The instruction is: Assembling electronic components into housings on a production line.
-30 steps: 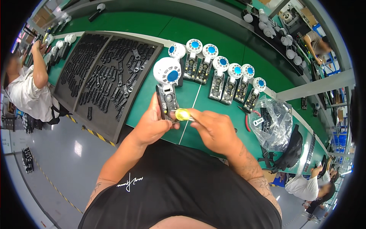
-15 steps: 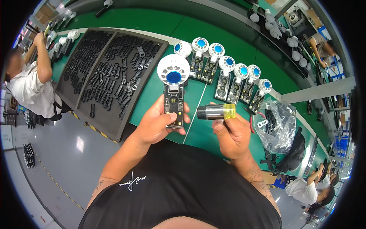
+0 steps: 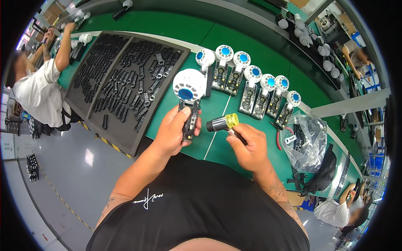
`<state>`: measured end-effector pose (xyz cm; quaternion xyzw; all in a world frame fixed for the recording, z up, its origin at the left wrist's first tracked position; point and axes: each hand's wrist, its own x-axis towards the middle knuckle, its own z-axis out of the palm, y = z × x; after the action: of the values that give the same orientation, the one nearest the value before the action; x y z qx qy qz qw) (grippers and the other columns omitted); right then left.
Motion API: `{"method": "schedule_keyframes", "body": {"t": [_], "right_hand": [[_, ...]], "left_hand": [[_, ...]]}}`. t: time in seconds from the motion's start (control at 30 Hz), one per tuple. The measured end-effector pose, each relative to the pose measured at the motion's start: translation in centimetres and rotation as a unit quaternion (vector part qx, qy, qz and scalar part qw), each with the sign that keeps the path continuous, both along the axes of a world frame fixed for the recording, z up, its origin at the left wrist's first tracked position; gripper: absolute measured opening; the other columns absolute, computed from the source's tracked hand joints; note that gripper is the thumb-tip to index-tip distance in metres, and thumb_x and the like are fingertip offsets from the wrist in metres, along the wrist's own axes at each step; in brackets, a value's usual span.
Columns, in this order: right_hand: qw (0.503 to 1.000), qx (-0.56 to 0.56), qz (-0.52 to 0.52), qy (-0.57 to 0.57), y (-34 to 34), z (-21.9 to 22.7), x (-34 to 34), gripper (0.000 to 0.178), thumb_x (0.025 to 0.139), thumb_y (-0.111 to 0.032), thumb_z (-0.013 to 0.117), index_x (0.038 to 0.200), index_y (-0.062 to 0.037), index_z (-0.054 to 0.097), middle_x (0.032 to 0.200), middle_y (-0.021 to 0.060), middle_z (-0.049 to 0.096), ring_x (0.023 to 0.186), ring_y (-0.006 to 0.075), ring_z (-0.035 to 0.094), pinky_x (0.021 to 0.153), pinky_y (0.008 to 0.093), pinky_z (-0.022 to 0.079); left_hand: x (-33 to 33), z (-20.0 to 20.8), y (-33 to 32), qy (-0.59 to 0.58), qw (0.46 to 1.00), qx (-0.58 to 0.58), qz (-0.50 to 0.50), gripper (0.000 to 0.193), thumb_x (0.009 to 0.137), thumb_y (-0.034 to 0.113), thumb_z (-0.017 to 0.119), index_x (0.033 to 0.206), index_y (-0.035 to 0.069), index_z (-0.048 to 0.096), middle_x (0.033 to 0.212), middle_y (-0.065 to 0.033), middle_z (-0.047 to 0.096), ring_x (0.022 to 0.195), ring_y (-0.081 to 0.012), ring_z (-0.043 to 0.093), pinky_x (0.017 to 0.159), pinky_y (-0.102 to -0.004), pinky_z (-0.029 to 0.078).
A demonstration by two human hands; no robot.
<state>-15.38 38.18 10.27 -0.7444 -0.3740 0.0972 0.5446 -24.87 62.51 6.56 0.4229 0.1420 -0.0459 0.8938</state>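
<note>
My left hand [image 3: 172, 130] is closed around the body of a handheld fan [image 3: 188, 85]. Its round white head with a blue centre points away from me, and the dark body shows exposed circuit parts; my thumb lies on the body. In my right hand [image 3: 252, 148] is a small two-faced mallet [image 3: 219, 123], its head black at one end and clear yellow at the other. The black end points toward the fan, with a gap between them. Most of the mallet's handle is hidden by my fingers. Several similar fans [image 3: 253, 74] lie beyond my hands, heads away from me.
A dark divided tray [image 3: 138, 121] with many small black frame-like parts sits at the left. On the green table [image 3: 167, 106], at the right, are red-handled pliers [image 3: 278, 140], a clear plastic bag [image 3: 307, 146] and a black pouch [image 3: 322, 173]. Co-workers sit at left and far right.
The fan has tilted and turned, showing more of its side, and my left thumb sits higher on it. The mallet has moved slightly left and its head has tilted. A co-worker's arms at left have shifted.
</note>
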Motion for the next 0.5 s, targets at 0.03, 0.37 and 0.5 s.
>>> {"method": "schedule_keyframes", "body": {"t": [0.03, 0.37, 0.5], "right_hand": [[1.0, -0.003, 0.0, -0.002, 0.1, -0.1, 0.1, 0.025, 0.089, 0.0, 0.073, 0.114, 0.0025, 0.072, 0.088, 0.0068, 0.07, 0.066, 0.0158, 0.055, 0.061, 0.028, 0.044], [0.993, -0.107, 0.006, 0.04, 0.3, -1.8, 1.1, 0.029, 0.092, -0.006, 0.071, 0.121, -0.0043, 0.075, 0.086, 0.0056, 0.067, 0.07, 0.0204, 0.057, 0.066, 0.0314, 0.048], [0.988, -0.148, 0.036, -0.034, 0.1, -3.9, 1.2, 0.025, 0.09, -0.005, 0.073, 0.115, -0.0039, 0.077, 0.089, 0.0052, 0.067, 0.073, 0.0199, 0.058, 0.068, 0.0317, 0.048]], "left_hand": [[0.0, 0.1, -0.4, -0.012, 1.0, -0.006, 0.017, 0.036, 0.107, 0.018, 0.052, 0.14, 0.002, 0.049, 0.107, -0.0185, 0.067, 0.083, -0.02, 0.064, 0.053, -0.0286, 0.052], [-0.2, -0.3, -1.0, -0.092, 0.994, -0.051, 0.039, 0.04, 0.103, 0.012, 0.056, 0.141, 0.001, 0.049, 0.107, -0.0192, 0.066, 0.078, -0.0209, 0.064, 0.047, -0.0278, 0.049], [-0.1, -0.8, -0.3, -0.106, 0.993, -0.039, 0.026, 0.045, 0.103, 0.014, 0.057, 0.144, 0.0, 0.048, 0.11, -0.0199, 0.064, 0.088, -0.0232, 0.064, 0.047, -0.028, 0.047]]}}
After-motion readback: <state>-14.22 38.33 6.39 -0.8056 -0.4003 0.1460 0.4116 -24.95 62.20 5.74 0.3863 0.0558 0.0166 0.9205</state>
